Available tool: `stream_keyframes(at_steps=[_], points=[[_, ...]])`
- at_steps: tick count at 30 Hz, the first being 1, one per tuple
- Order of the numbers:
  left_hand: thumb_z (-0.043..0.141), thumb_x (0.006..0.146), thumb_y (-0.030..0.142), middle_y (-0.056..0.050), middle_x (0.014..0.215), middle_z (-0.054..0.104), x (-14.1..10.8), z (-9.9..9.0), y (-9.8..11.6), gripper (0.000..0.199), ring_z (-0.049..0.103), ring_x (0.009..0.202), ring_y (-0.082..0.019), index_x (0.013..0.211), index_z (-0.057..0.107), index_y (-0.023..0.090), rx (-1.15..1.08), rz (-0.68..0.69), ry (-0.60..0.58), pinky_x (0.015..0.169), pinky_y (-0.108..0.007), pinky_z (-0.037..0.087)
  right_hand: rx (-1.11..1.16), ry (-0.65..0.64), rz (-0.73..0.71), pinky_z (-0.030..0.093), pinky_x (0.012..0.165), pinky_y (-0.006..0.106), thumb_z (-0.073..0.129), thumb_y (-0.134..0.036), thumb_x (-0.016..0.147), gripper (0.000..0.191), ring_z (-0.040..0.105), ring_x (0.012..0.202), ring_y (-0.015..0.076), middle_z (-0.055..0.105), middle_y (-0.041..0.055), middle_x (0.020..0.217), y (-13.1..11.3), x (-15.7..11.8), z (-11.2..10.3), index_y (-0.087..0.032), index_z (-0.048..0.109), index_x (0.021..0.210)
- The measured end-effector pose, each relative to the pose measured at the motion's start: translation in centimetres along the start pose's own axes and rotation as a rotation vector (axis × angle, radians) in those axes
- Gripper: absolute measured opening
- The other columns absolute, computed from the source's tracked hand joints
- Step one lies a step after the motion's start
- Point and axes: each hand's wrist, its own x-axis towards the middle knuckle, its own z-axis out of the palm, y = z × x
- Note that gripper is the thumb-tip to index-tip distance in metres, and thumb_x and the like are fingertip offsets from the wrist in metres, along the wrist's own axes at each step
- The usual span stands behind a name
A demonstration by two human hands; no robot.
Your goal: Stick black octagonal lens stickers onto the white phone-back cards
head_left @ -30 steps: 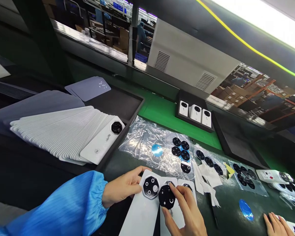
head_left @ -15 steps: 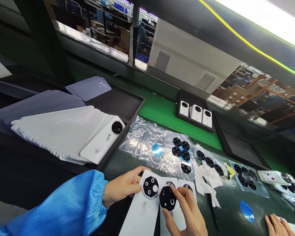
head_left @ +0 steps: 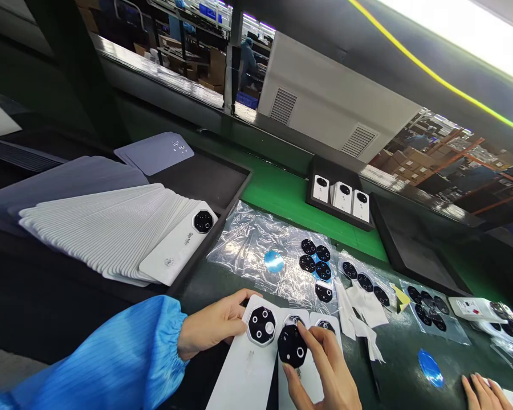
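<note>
My left hand [head_left: 217,322], in a blue sleeve, pinches the upper left edge of a white phone back panel [head_left: 242,370] with a black octagonal camera plate [head_left: 261,326]. Between the thumb and index finger of my right hand [head_left: 325,367] is a loose black octagonal camera cover [head_left: 291,345]. The cover is over the top part of a second white panel [head_left: 285,387], whose own camera area is mostly hidden. A third white panel [head_left: 337,337] lies partly under my right hand.
Fanned white panels [head_left: 111,228] fill a black tray [head_left: 235,185] at left. Black covers [head_left: 308,263] and a blue disc [head_left: 274,261] lie on clear plastic. White strips [head_left: 365,304] are at right, near another person's hand [head_left: 483,393]. A small tray [head_left: 337,214] stands behind.
</note>
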Motion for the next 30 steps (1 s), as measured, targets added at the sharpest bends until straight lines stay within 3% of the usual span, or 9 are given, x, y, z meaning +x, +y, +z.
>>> stream_keyframes(at_steps=[6, 13, 20, 26, 30], points=[[0.062, 0.065, 0.021, -0.002, 0.088, 0.068, -0.5, 0.4, 1.0, 0.053, 0.062, 0.071, -0.014, 0.115, 0.044, 0.018, 0.033, -0.042, -0.011, 0.060, -0.021, 0.041, 0.021, -0.014, 0.004, 0.054, 0.069, 0.027, 0.045, -0.029, 0.094, 0.038, 0.060, 0.090, 0.0212, 0.053, 0.0132, 0.100, 0.1, 0.0, 0.0, -0.014, 0.049, 0.129], [0.062, 0.063, 0.020, -0.002, 0.084, 0.070, 0.3, -0.2, -0.5, 0.059, 0.061, 0.065, -0.014, 0.119, 0.044, 0.018, -0.020, 0.009, -0.009, 0.056, -0.021, 0.040, 0.004, 0.001, 0.000, 0.055, 0.069, 0.027, 0.046, -0.029, 0.093, 0.038, 0.062, 0.089, 0.0217, 0.054, 0.0136, 0.100, 0.3, -0.2, 0.1, -0.013, 0.051, 0.127], [0.061, 0.065, 0.018, -0.003, 0.088, 0.069, -0.3, 0.1, 0.8, 0.052, 0.063, 0.072, -0.015, 0.115, 0.044, 0.018, 0.023, -0.041, -0.016, 0.060, -0.021, 0.041, 0.003, -0.027, 0.011, 0.055, 0.067, 0.027, 0.048, -0.030, 0.093, 0.039, 0.061, 0.090, 0.0221, 0.054, 0.0146, 0.100, 0.4, -0.3, 0.0, -0.013, 0.051, 0.128], [0.062, 0.062, 0.021, -0.002, 0.083, 0.070, 0.2, -0.1, -0.2, 0.055, 0.063, 0.068, -0.015, 0.114, 0.046, 0.018, -0.011, 0.006, -0.010, 0.057, -0.021, 0.041, 0.014, -0.025, 0.006, 0.055, 0.072, 0.029, 0.047, -0.029, 0.094, 0.038, 0.060, 0.093, 0.0226, 0.053, 0.0148, 0.102, 0.5, -0.4, 0.2, -0.013, 0.049, 0.128], [0.063, 0.065, 0.019, -0.003, 0.087, 0.070, 0.1, 0.0, 0.2, 0.054, 0.063, 0.070, -0.015, 0.116, 0.045, 0.018, 0.006, -0.026, -0.004, 0.059, -0.021, 0.042, 0.010, -0.020, 0.018, 0.055, 0.070, 0.028, 0.047, -0.030, 0.093, 0.038, 0.061, 0.092, 0.0222, 0.053, 0.0145, 0.101, 0.5, -0.5, 0.3, -0.013, 0.050, 0.127]])
